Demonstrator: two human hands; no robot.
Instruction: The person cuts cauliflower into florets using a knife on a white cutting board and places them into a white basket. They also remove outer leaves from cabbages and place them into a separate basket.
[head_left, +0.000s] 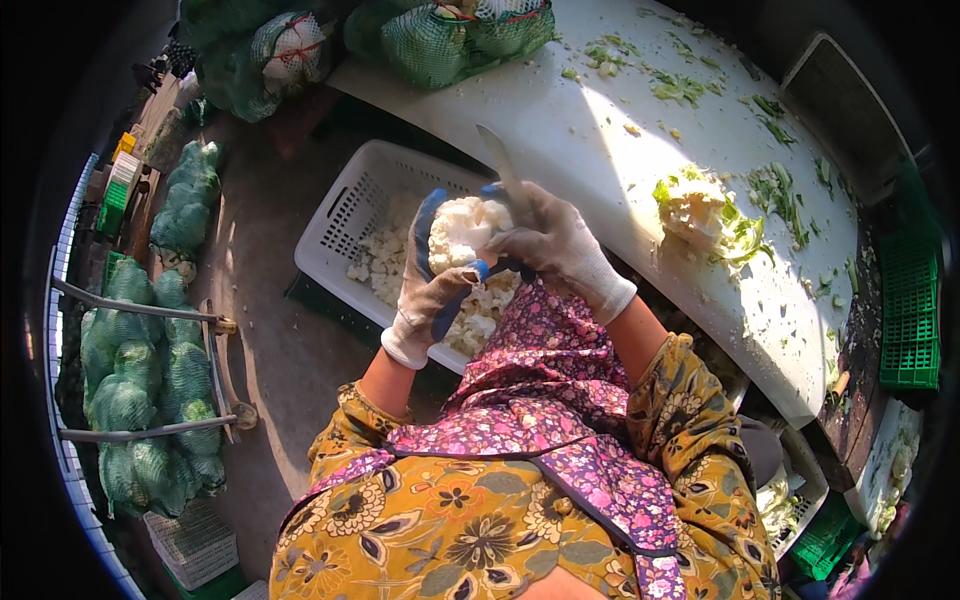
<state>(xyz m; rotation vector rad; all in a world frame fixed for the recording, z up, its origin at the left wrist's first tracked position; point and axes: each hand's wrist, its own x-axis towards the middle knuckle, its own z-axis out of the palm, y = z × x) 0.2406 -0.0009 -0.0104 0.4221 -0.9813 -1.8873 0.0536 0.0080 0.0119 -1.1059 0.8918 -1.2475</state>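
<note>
My left hand (433, 289), in a white knit glove with blue coating and brown stains, is closed around a trimmed cauliflower head (463, 231). In the same kind of glove, my right hand (559, 244) grips a knife, its curved blade (501, 159) pointing up and away from me. The right thumb and fingers sit close against the cauliflower's right side. Both hands are above a white perforated plastic crate (335, 196), which holds many cut cauliflower florets (390, 255). Fingers hide the knife's handle.
A white worktable (525, 120) runs along the right, bearing leaf scraps and a leafy cauliflower piece (705, 214). Green mesh sacks (427, 45) rest at its far end. More filled sacks (135, 390) lie on a metal-handled cart (142, 304) at left. A green crate (909, 315) stands far right.
</note>
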